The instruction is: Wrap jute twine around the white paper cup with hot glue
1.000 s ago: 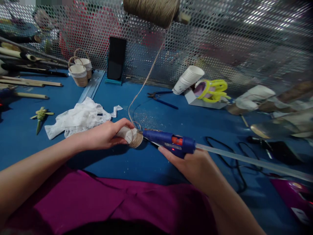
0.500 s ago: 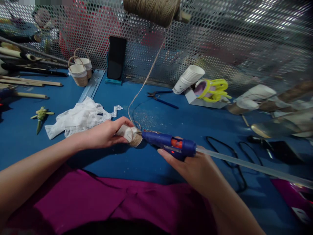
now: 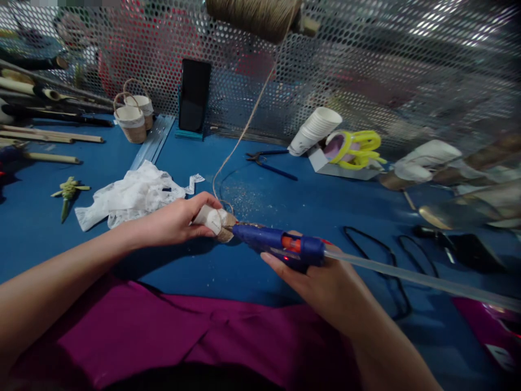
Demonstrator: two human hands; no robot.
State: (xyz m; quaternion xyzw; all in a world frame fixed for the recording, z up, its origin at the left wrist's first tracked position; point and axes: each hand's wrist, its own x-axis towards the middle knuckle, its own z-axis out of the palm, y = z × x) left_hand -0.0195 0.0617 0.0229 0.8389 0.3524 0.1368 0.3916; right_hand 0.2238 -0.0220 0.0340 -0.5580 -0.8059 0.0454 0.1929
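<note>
My left hand (image 3: 185,218) grips a small white paper cup (image 3: 210,218) lying on its side, its base end wound with brown twine (image 3: 226,233). From the cup a strand of twine (image 3: 249,122) runs up to a large spool (image 3: 252,16) above the far side of the table. My right hand (image 3: 313,277) is wrapped round a blue hot glue gun (image 3: 272,241), which has a red light on and a long clear glue stick (image 3: 386,265) out of its back. The gun's nozzle is at the twine-wound end of the cup; whether it touches is hard to make out.
White lace (image 3: 134,193) lies heaped left of the cup. Two twine-wrapped cups with handles (image 3: 132,127) and a phone on a stand (image 3: 194,95) are at the back. Pliers (image 3: 271,164), stacked paper cups (image 3: 315,130) and yellow-handled scissors (image 3: 358,149) lie farther right. A perforated metal panel (image 3: 244,70) stands behind.
The glue gun has shifted slightly left and down, its nozzle now overlapping the twine-wound end of the cup. My left hand still holds the cup in nearly the same place.
</note>
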